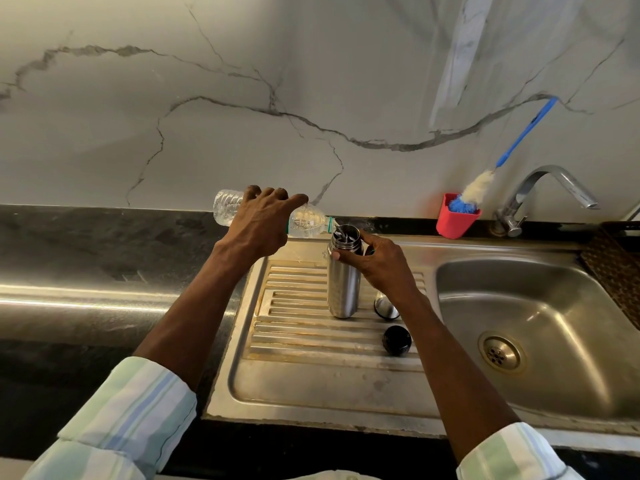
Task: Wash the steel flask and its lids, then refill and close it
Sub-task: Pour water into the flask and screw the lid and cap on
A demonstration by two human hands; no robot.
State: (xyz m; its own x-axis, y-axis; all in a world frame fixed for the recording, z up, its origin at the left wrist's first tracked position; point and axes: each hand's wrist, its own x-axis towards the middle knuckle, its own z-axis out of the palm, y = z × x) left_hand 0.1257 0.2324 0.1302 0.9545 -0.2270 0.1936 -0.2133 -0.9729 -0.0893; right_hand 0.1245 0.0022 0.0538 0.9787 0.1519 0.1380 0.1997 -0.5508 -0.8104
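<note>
- My left hand [258, 225] wraps the tilted plastic bottle [304, 221]; my right hand [377, 259] pinches the steel flask [343, 285] standing on the draining board [294, 327].
- Risk — tilting further, the stream could miss the narrow mouth and spill.
- A loose grip could topple the flask.

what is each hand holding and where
Left hand grips the plastic bottle round its middle, tipped over the flask. Right hand holds the flask near its neck.

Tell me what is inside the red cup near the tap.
A bottle brush stands in the red cup, blue bristles down, its handle leaning on the wall. The cup's bottom is hidden.
</note>
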